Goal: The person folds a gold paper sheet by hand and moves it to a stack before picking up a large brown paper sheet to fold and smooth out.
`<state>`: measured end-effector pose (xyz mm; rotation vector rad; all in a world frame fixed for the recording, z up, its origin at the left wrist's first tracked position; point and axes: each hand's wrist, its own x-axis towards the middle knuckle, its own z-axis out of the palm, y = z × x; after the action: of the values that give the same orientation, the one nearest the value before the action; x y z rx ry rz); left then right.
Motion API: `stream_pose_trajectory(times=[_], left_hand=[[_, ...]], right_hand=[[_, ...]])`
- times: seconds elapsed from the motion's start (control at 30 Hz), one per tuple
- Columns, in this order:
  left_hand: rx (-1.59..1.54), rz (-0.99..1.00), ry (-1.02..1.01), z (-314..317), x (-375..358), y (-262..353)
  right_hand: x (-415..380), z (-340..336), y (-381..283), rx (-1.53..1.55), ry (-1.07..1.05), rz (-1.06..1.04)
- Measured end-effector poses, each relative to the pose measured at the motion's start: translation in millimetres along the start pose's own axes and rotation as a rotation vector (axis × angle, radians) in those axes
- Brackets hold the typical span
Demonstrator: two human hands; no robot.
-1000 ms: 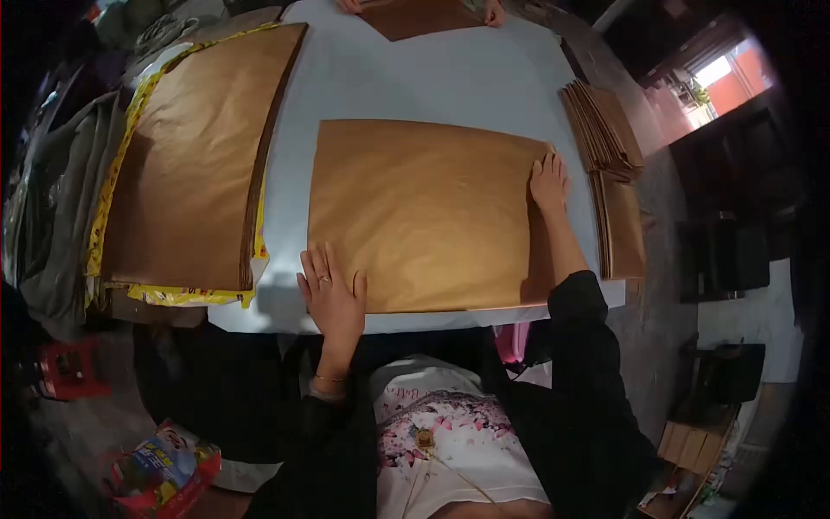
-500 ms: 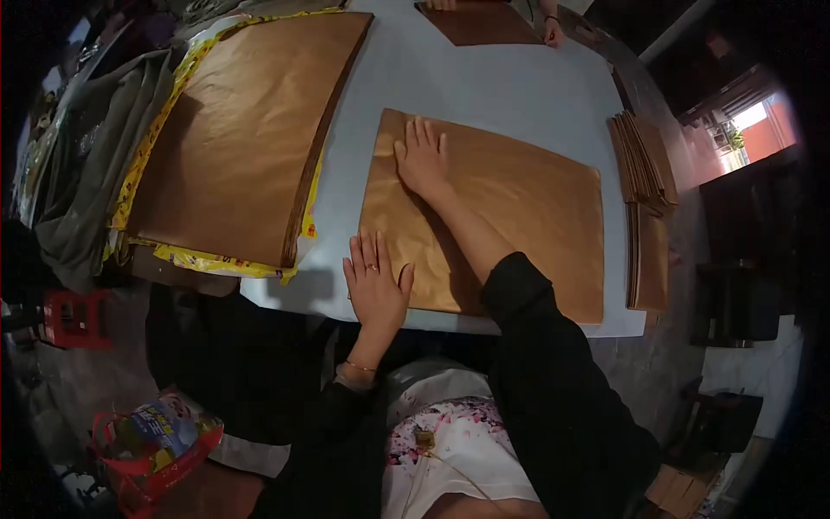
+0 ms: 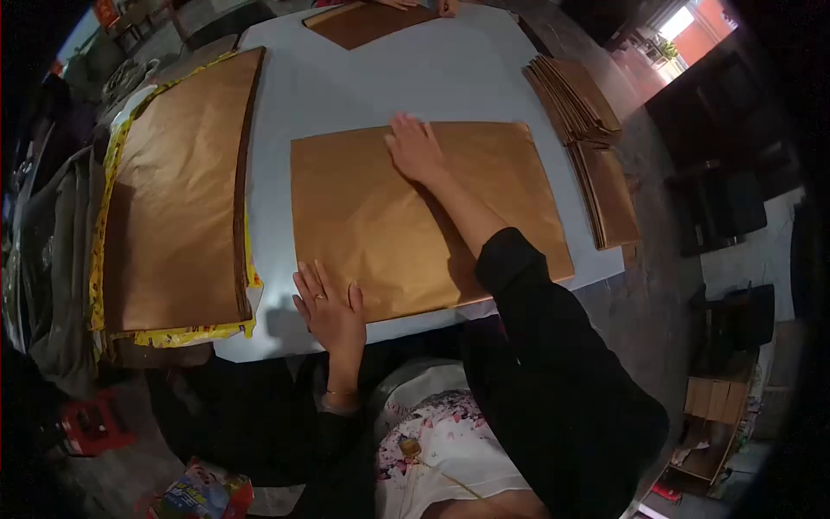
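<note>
A large sheet of brown paper (image 3: 501,190) lies flat on the pale table (image 3: 389,82) in front of me. My left hand (image 3: 333,311) rests on its near left corner, fingers spread, with a ring on one finger. Along the far edge, my right hand (image 3: 415,149) presses palm down on the paper, its fingertips slightly blurred and its fingers stretched out. Neither hand grips anything. Whether the paper is one layer or several cannot be made out.
At left, a tall stack of brown paper (image 3: 181,190) lies on yellow printed wrapping (image 3: 186,336). Folded brown paper bundles (image 3: 571,99) line the right edge. Across the table, another person's hands (image 3: 448,7) touch a brown sheet (image 3: 367,24). A red stool (image 3: 91,424) stands lower left.
My right hand has slid rightward along the far edge of the paper, away from its far left corner. My left hand stays at the near left corner. The camera view has turned.
</note>
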<state>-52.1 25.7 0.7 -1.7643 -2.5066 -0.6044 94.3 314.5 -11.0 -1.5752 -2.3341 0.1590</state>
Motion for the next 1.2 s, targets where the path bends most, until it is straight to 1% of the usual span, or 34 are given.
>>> stream_pose_trajectory(times=[0.07,0.13,0.2,0.23,0.3,0.33,0.43,0.5,0.63,0.7,0.8,0.83,0.9,0.97,1.03,1.07,1.1,1.13,1.2], left_hand=[[-0.012,0.008,-0.042,-1,-1,0],[0.062,0.007,-0.025,1,-1,-1],[0.089,0.017,-0.012,1,-1,0],[0.103,0.012,-0.025,2,-1,-1],[0.118,0.013,-0.036,4,-1,-3],[0.115,0.025,-0.012,5,-1,-5],[0.109,0.047,0.023,9,-1,-6],[0.110,0.058,0.036,9,-2,-7],[0.105,0.095,0.079,14,-3,-12],[0.103,0.107,0.092,14,-2,-11],[0.081,0.068,0.041,9,-1,-8],[0.074,0.065,0.051,9,-1,-7],[0.063,0.071,0.050,7,0,-6],[0.089,0.026,0.021,5,2,-3],[0.094,0.046,0.033,7,2,-5],[0.104,0.058,0.056,8,2,-6],[0.100,0.065,0.053,9,1,-7],[0.114,0.074,0.063,10,1,-8],[0.130,0.091,0.069,12,1,-9]], right_hand=[[-13,-23,50,0.018,-0.021,0.135],[-22,-42,100,-0.153,-0.066,0.264],[-33,-54,148,-0.120,-0.037,0.397],[-40,-60,164,-0.116,-0.036,0.402],[-50,-73,184,-0.135,-0.015,0.534],[-50,-74,189,-0.132,-0.014,0.540],[-54,-79,193,-0.143,-0.046,0.512],[-55,-76,186,-0.205,-0.026,0.617],[-73,-71,181,-0.135,0.034,0.679],[-96,-74,177,-0.178,0.028,0.653],[-138,-78,174,-0.191,0.046,0.633],[-153,-73,179,-0.249,0.094,0.607],[-183,-81,176,-0.233,0.095,0.625],[-212,-88,170,-0.209,0.134,0.638],[-235,-92,172,-0.267,0.136,0.660],[-244,-95,173,-0.317,0.142,0.670],[-252,-96,172,-0.446,0.190,0.630],[-256,-96,173,-0.449,0.192,0.636],[-244,-104,139,-0.484,0.247,0.541]])
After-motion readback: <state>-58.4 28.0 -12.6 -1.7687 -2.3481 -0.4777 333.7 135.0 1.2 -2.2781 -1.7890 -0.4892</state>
